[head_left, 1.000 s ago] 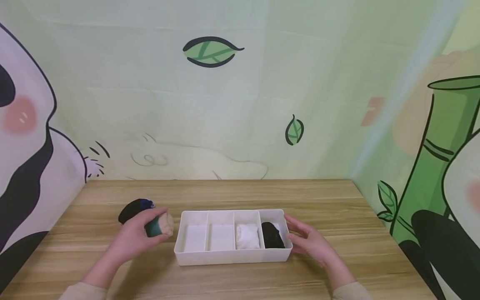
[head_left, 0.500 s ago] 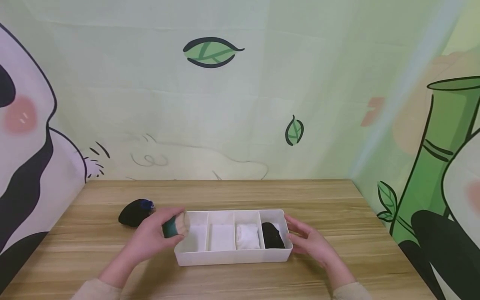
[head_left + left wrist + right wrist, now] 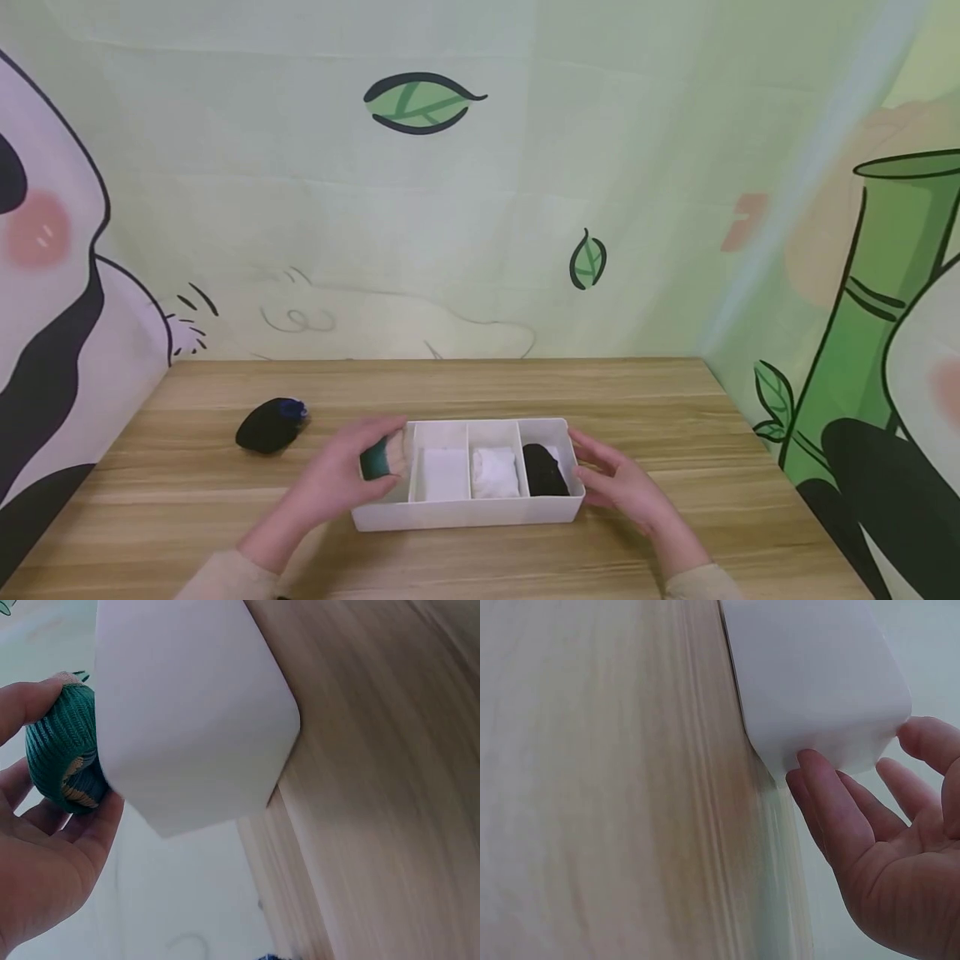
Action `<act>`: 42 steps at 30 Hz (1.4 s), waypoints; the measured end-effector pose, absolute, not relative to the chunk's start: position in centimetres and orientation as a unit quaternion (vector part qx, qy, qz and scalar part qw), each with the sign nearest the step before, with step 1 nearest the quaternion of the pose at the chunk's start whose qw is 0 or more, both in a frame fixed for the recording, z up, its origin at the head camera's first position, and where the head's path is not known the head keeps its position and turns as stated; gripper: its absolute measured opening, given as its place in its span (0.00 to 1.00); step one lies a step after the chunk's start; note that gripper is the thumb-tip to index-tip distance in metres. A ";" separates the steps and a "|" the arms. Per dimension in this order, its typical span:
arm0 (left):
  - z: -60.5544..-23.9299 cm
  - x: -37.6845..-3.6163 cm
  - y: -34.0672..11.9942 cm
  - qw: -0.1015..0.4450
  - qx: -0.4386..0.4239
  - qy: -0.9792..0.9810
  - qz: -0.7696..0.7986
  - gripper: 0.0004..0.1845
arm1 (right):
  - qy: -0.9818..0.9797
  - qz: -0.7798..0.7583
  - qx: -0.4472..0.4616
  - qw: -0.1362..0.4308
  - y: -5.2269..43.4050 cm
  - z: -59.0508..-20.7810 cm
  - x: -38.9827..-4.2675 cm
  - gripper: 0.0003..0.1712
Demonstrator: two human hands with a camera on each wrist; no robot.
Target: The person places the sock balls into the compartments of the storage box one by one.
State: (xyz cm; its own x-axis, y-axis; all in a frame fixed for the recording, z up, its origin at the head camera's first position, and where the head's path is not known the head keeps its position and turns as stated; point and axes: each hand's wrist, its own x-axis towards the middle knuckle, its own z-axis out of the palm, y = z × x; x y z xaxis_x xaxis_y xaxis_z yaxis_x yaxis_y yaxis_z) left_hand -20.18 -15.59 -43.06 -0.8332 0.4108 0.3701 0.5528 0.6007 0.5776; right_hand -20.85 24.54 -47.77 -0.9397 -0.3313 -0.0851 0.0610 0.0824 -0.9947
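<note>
My left hand [image 3: 337, 473] holds a rolled-up green and beige sock [image 3: 375, 461] between thumb and fingers, over the leftmost compartment of a white divided box [image 3: 465, 515]. In the left wrist view the ribbed green sock [image 3: 60, 742] appears at the box's rim, its folded opening facing the camera. At the box's other end, my right hand [image 3: 622, 485] rests its fingertips against the outer wall, fingers spread; the right wrist view shows these fingers [image 3: 829, 806] on the white end wall. A white rolled sock [image 3: 495, 473] and a black one [image 3: 543, 471] fill the two right compartments.
A black bundle with a blue patch [image 3: 270, 427], like another rolled sock, lies on the wooden table [image 3: 645, 392] to the left behind my left hand. A wall with printed leaves and pandas stands behind the table's back edge.
My left hand has carried the green and beige sock rightward, from beside the box to over its leftmost compartment. The right hand stays at the box's right end.
</note>
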 end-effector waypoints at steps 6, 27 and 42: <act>-43.2 -20.1 -14.4 0.080 -0.272 -0.890 -0.356 0.36 | 0.721 -0.671 -0.092 0.144 24.5 -47.7 -20.9 0.38; -43.4 -21.0 -11.2 0.085 -0.325 -0.882 -0.330 0.35 | 0.719 -0.673 -0.096 0.145 24.4 -47.6 -20.7 0.38; -43.6 -21.9 -10.5 0.070 -0.318 -0.889 -0.321 0.34 | 0.722 -0.671 -0.091 0.144 24.5 -47.5 -20.8 0.38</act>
State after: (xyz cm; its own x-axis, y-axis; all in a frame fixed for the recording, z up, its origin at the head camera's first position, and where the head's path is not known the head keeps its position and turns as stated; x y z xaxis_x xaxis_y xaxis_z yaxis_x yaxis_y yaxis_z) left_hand -21.90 -10.54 -43.60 -0.7877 0.5207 0.3294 0.6109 0.5909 0.5269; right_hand -20.82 24.49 -47.50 -0.9420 -0.3244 -0.0862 0.0622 0.0838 -0.9945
